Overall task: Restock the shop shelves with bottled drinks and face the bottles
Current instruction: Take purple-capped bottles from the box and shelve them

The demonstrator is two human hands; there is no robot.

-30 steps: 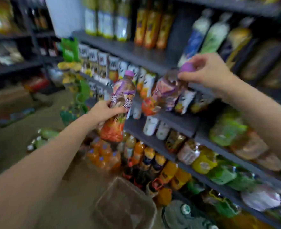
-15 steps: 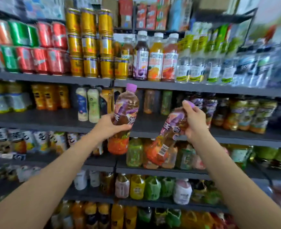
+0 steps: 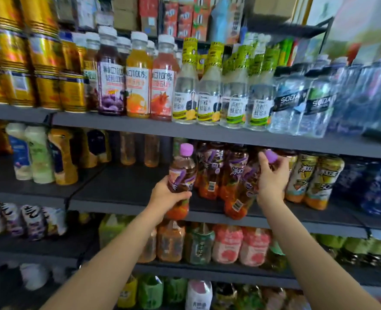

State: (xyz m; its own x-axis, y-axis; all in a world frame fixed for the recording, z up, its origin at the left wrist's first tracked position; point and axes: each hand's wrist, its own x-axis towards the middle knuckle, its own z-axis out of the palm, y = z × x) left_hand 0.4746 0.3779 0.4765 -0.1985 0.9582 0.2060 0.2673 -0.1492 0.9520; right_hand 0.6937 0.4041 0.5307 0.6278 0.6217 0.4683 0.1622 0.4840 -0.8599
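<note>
While the left hand (image 3: 167, 196) grips one tea bottle (image 3: 181, 175), the right hand (image 3: 271, 182) grips another bottle (image 3: 241, 198).

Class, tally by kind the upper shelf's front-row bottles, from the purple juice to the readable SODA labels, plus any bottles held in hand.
White-capped juice bottles: 3
Yellow-label honey water bottles: 2
Green-label honey water bottles: 2
SODA bottles: 2
Purple-capped bottles, in left hand and right hand: 2
Total: 11

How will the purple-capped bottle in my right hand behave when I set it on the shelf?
The tilted bottle looks full, so probably heavy for its size. Tall and narrow, it may tip against neighbouring bottles. The right hand grips near the cap; its plastic could feel slick.
</note>
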